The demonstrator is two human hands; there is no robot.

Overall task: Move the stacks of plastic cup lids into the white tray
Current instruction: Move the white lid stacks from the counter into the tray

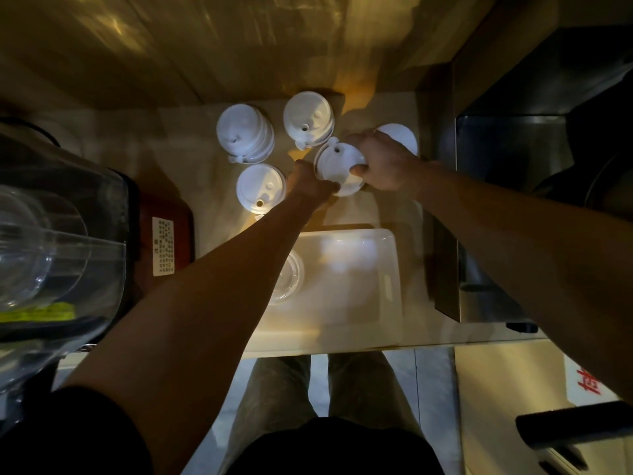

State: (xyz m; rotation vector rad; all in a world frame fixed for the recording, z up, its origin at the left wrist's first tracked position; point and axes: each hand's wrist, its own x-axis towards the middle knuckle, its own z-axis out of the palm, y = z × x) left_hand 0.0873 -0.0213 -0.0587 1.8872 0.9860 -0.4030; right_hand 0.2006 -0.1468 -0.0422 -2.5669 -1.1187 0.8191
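Observation:
Several stacks of white plastic cup lids stand on the pale counter beyond the white tray. My left hand and my right hand clasp one stack from both sides. Other stacks stand at the far left, the far middle and the near left. One more stack shows partly behind my right hand. A clear lid lies in the tray's left part, partly under my left forearm.
A blender jug with clear cups fills the left. Beside it lies a red-brown board with a white label. A dark steel appliance stands at the right. A wooden wall backs the counter. The counter's front edge runs just below the tray.

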